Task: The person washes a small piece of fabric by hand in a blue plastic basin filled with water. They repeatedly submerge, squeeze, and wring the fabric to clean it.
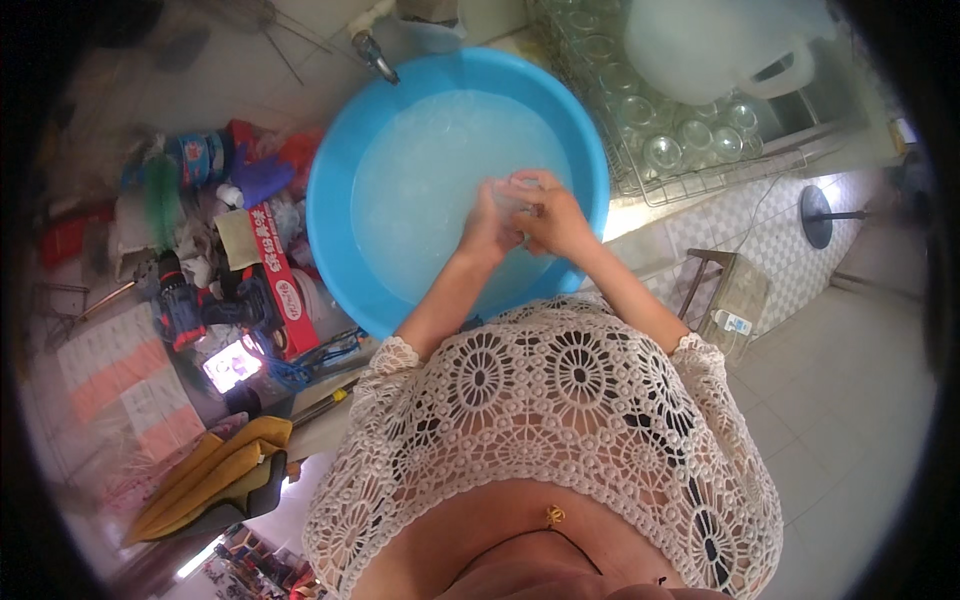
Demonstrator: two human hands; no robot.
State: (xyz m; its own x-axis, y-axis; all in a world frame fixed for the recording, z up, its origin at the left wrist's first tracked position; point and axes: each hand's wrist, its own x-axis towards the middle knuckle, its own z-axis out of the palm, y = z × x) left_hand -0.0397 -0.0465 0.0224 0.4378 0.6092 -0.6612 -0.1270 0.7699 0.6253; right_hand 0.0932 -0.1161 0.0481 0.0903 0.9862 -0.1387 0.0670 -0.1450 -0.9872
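Observation:
A large blue plastic basin (330,217) stands in front of me, filled with cloudy, slightly foamy water (427,195). My left hand (489,225) and my right hand (553,217) meet above its right half. Between them is a small clear object (514,193), apparently glass; the fingers cover most of it, so its full shape is hidden. My left hand cups it from the left, while the right fingers wrap over its top and right side.
A metal tap (375,58) overhangs the basin's far rim. To the right, a wire rack (705,180) holds several glass jars (663,153) beside a translucent plastic jug (697,52). Leftward lie a cordless drill (176,300), a red box (281,277), a lit screen (234,365) and blue cable (300,371).

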